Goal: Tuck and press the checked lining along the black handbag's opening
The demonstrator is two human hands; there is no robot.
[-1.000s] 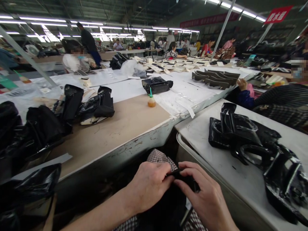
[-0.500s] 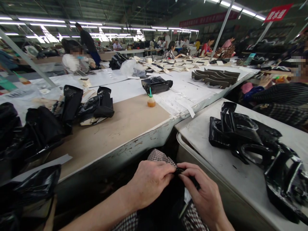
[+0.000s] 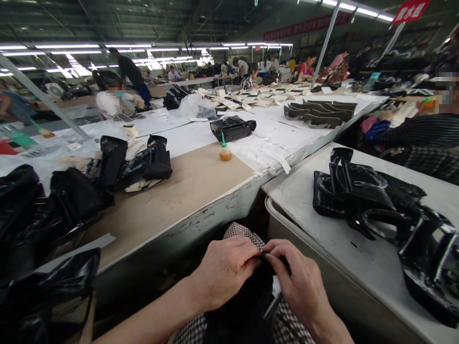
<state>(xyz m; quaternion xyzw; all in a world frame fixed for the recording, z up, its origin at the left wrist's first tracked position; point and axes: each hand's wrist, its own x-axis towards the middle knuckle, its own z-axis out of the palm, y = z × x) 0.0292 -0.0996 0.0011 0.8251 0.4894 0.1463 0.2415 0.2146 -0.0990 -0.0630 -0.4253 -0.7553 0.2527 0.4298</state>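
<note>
Both hands meet over my lap at the bottom middle. My left hand [image 3: 225, 272] is closed, its thumb and fingers pinching the edge of a black cloth-like piece [image 3: 247, 306]. Opposite it, my right hand [image 3: 299, 282] pinches the same edge, fingertips almost touching those of the left. The black piece hangs down between my arms over a checked cloth [image 3: 244, 232]. Below my right hand a small white patch [image 3: 276, 286] and a thin strip-like edge show on it. What exactly the piece is, I cannot make out; the fingers cover the pinched spot.
Black glossy handbags [image 3: 358, 186] lie on the right table, more black bags [image 3: 75, 196] on the left one. A glue bottle [image 3: 225, 152] with a green nozzle stands near a black bag [image 3: 233, 128]. Dark curved pieces [image 3: 319, 113] lie farther back. Several people work around.
My hands stay pinched on the black piece, the right one shifted slightly and its fingers more bunched. The view has turned a little, moving the left bags slightly rightward and down.
</note>
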